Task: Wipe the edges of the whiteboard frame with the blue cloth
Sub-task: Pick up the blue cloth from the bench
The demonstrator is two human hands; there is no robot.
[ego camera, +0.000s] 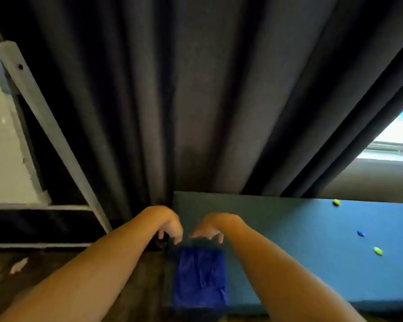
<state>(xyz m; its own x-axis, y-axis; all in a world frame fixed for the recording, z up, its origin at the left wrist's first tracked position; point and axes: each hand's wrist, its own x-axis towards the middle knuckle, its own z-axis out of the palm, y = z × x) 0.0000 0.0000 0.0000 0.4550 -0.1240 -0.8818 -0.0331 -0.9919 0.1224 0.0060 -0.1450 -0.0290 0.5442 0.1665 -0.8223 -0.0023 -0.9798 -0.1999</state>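
A dark blue cloth [199, 277] lies spread flat on the left end of a blue surface [300, 240]. My left hand [169, 225] hangs just above and left of the cloth, fingers drooping loosely and holding nothing. My right hand [211, 228] hovers just above the cloth's far edge, fingers loosely curled downward, also holding nothing. Neither hand touches the cloth. A grey framed board [44, 126] leans at the left, its light panel [0, 159] partly visible; the image is blurred.
Dark grey curtains [184, 101] hang straight ahead behind the blue surface. Three small yellow-green and blue pieces [361, 233] sit on the blue surface at right. A bright window [396, 135] shows at far right. Dark wooden floor [44, 275] lies lower left.
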